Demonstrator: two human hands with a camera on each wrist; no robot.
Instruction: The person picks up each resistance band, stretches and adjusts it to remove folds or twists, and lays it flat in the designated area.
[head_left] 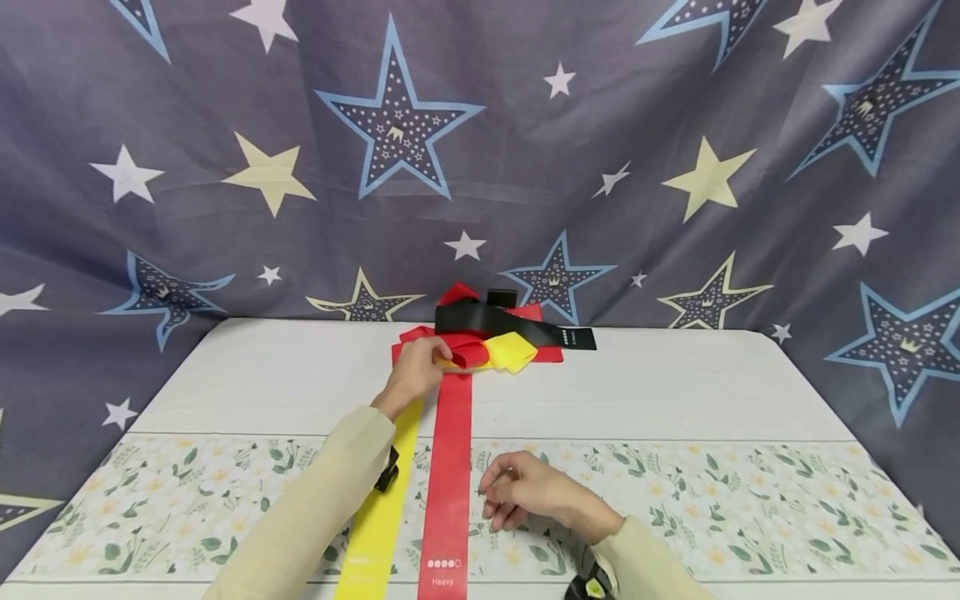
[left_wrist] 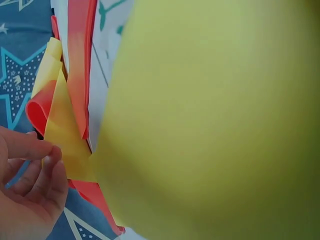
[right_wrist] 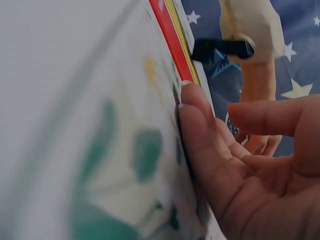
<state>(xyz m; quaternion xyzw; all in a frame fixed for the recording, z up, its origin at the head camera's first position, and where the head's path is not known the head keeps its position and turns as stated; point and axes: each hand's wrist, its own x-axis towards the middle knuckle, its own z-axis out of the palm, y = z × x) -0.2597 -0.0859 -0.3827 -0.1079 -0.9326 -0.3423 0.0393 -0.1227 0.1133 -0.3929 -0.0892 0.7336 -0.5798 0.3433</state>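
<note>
Fingers of my right hand [head_left: 525, 496] lie loosely curled on the flowered tabletop [head_left: 712, 500], tips down on the cloth, holding nothing; the right wrist view shows them flat against the printed surface [right_wrist: 100, 150]. Just to the left of this hand runs the red band [head_left: 448, 483], laid straight and flat, its near end marked "Heavy" in white. Touching the red band's far side from my right hand lies the yellow band [head_left: 382, 517], also flat and lengthwise, partly under my left sleeve [head_left: 315, 508].

Farther out, my left hand [head_left: 414, 371] reaches over the far ends of both bands. Its thumb and fingers pinch a fold of the yellow band [left_wrist: 65, 140]; the left wrist view shows the fingertips [left_wrist: 47, 157] closed on the yellow edge, with red band material [left_wrist: 80, 60] folded beside it. A black strap [head_left: 387, 472] sits on my left forearm.

Just beyond and to the right of my left hand, the bands gather in a loose heap: a yellow loop [head_left: 512, 350] and red folds [head_left: 457, 293], with a black band [head_left: 517, 325] lying across the top.

Behind the tabletop, well past both hands, hangs a grey-blue star-printed backdrop [head_left: 480, 150].
</note>
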